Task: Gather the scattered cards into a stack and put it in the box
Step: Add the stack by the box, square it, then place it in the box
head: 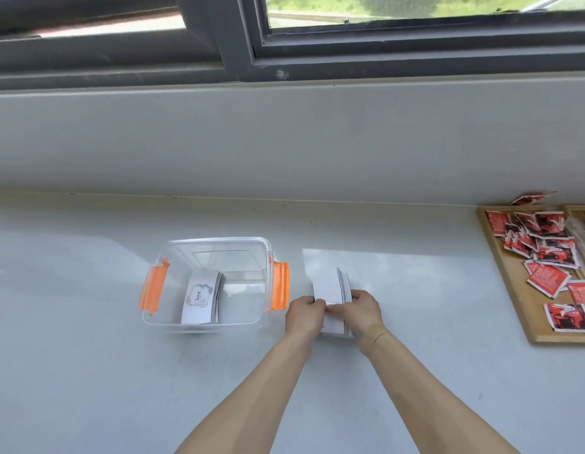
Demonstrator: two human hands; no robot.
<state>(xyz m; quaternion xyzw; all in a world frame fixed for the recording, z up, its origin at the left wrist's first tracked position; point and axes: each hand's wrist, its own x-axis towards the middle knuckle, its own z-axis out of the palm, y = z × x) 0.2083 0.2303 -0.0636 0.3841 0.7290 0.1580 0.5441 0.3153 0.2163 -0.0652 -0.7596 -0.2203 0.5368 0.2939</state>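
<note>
One stack of cards (pixel 201 298) already lies in the clear box (pixel 215 283) at left. Just right of it, the left hand (pixel 304 314) and right hand (pixel 361 311) grip a second stack (pixel 333 290), squared on the worktop (pixel 88 371). It remains to be boxed.

"love." on the box's (pixel 206 322) top card (pixel 199 298)

The box (pixel 219 322) is showing as clear, glossy plastic, with orange plastic latches (pixel 280 285) looking smooth. The cards (pixel 330 286) are looking like thin, matt white paper. The worktop (pixel 88 371) is appearing pale, smooth and faintly glossy, catching window light. The tray (pixel 527 316) is showing wood grain, and the red packets (pixel 547 276) on it are looking like printed paper.
</note>
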